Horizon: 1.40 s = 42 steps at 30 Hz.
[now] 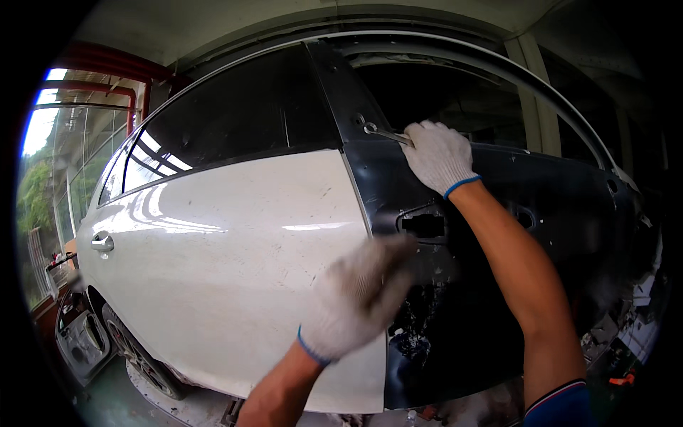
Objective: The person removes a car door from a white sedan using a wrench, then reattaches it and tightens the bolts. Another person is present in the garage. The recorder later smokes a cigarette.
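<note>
Likely tool-positioning, I'd say: right white-gloved hand (pixel 439 155) grasps silver metal wrench (pixel 387 134) upper centre, left white-gloved hand (pixel 356 302) blurred, can't tell; next needs aligning.

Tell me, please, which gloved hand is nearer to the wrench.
Right: the right hand grips the wrench, while the left hand, blurred by motion, is lower and farther left, apart from it, in front of the white door.

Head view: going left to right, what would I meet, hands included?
Green foliage outside, silver door handle, blurred left gloved hand, right gloved hand gripping a wrench, pale pillar, small orange object low at the right.
</note>
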{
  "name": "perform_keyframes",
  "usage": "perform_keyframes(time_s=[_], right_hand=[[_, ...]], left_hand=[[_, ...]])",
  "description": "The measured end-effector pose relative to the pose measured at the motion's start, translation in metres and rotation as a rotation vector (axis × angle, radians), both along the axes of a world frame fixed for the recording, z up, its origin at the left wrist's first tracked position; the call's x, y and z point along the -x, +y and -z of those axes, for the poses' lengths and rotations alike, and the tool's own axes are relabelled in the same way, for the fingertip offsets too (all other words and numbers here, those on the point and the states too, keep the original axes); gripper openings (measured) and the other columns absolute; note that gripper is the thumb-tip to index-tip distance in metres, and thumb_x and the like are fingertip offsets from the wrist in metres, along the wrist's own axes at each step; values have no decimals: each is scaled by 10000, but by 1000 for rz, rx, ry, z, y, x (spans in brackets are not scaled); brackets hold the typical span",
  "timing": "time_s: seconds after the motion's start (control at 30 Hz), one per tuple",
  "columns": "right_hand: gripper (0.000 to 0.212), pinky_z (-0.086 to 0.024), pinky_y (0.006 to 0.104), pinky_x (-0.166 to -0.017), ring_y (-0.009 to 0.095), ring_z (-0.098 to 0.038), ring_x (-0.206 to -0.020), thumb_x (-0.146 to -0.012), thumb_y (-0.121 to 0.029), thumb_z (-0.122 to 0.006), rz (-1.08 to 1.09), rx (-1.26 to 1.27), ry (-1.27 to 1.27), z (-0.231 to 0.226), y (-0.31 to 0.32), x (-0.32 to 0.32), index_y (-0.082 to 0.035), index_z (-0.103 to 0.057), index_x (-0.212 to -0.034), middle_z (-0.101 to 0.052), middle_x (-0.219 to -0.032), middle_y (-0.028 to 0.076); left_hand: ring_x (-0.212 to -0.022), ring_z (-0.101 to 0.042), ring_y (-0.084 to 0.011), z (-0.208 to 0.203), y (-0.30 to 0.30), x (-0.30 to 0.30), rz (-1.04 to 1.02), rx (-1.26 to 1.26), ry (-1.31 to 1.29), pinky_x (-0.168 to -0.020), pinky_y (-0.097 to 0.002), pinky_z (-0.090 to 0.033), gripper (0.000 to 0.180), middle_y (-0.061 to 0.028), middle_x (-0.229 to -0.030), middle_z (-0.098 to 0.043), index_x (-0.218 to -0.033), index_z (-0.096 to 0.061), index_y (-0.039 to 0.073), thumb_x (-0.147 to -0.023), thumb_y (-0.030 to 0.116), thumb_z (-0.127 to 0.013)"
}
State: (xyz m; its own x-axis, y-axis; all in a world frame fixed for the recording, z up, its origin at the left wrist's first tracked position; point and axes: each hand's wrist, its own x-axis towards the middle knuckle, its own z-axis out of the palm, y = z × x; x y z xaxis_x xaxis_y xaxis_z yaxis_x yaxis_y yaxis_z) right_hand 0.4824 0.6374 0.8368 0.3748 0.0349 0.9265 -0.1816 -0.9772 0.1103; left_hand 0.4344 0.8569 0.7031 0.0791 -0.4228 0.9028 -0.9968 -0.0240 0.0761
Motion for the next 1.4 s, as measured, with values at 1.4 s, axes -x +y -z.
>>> perform_keyframes(time_s=[1.4], right_hand=[[440,-551,493,-830,344,-697,-914,-1046,-442,-430,0,-21,-53,5,-32,-23,-110,-716,-1029,-720,-918,147]], left_hand=[[-1111,-671,-336,-135,-84,-125,-890,-56,-443,-966,-426,-536,469,-238,-1195,-681,-1273,-637,-29,-1003,313,-463]])
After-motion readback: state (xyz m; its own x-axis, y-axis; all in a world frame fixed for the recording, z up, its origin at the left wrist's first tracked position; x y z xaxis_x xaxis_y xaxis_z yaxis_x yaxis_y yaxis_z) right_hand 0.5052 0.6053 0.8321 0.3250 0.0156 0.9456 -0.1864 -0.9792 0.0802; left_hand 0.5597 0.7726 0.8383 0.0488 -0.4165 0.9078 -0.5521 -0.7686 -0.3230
